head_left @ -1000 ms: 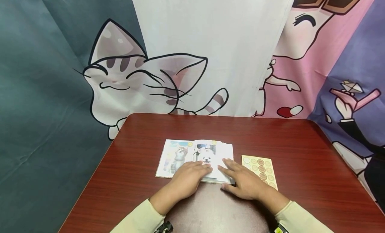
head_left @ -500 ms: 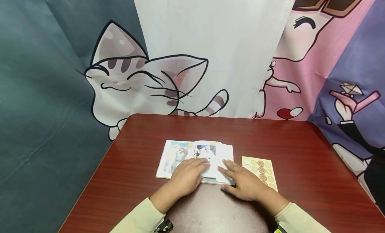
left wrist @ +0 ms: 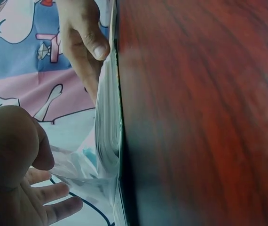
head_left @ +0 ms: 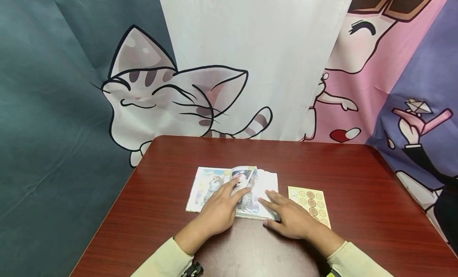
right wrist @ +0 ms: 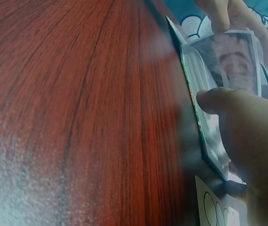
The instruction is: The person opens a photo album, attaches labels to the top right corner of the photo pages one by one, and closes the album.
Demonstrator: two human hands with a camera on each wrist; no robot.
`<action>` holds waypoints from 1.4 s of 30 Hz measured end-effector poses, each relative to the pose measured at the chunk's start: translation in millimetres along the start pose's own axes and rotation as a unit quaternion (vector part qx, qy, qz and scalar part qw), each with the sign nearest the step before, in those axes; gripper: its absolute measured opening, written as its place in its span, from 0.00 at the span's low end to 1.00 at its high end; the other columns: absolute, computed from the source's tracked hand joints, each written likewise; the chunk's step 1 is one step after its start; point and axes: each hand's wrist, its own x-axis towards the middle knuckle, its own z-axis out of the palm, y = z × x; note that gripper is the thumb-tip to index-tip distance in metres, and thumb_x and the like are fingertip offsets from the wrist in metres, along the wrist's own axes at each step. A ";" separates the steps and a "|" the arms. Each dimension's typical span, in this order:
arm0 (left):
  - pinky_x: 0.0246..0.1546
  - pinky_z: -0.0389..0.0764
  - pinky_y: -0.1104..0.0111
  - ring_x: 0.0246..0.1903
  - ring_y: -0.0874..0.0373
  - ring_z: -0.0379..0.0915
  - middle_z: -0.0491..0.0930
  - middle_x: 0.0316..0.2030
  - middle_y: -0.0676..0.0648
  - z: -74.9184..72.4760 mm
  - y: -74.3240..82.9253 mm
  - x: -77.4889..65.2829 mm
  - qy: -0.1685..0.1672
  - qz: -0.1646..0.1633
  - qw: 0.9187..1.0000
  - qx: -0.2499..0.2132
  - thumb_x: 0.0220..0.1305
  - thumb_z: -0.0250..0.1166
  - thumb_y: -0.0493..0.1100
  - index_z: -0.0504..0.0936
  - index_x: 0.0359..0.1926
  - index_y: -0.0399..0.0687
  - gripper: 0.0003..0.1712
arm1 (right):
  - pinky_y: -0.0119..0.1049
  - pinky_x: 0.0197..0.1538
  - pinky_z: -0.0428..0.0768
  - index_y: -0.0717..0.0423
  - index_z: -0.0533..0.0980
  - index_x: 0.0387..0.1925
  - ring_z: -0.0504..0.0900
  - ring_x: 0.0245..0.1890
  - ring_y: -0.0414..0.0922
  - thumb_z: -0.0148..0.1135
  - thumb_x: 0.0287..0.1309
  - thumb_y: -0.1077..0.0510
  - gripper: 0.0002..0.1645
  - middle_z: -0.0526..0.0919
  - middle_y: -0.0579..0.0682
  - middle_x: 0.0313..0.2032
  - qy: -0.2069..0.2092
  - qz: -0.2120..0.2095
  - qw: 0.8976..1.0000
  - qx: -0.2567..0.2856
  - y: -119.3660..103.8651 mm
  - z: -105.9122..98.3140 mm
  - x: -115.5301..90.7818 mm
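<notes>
A small photo album (head_left: 266, 181) lies spread on the table, with kitten and dog pictures in clear sleeves. My left hand (head_left: 220, 207) reaches over its middle. A clear-sleeved album page (head_left: 251, 175) stands partly lifted between that hand's thumb and fingers; in the right wrist view the raised page (right wrist: 232, 61) shows its picture, the thumb at its edge. On the album's right side rests my right hand (head_left: 291, 217), fingers spread, thumb by the lower edge. The left wrist view shows the page stack (left wrist: 106, 122) edge-on.
A yellow sheet of round stickers (head_left: 311, 201) lies right of the album, partly under the right hand and forearm. The reddish-brown table (head_left: 171, 153) has rounded far corners. Cloth with cartoon animals (head_left: 157, 90) hangs behind it.
The left hand has shifted slightly up and left, its fingers spreading from the thumb. The dog-picture page has lifted and bends leftward, uncovering another picture beneath. The right hand stays put.
</notes>
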 end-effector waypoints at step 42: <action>0.44 0.77 0.45 0.46 0.38 0.76 0.79 0.45 0.37 -22.5 -36.1 -23.9 0.035 -0.278 0.959 0.040 0.61 0.65 0.47 0.84 0.51 0.39 0.21 | 0.58 0.68 0.69 0.51 0.68 0.74 0.65 0.73 0.59 0.64 0.66 0.39 0.41 0.65 0.62 0.73 -0.005 0.003 1.000 -0.002 -0.6 -0.4 -0.9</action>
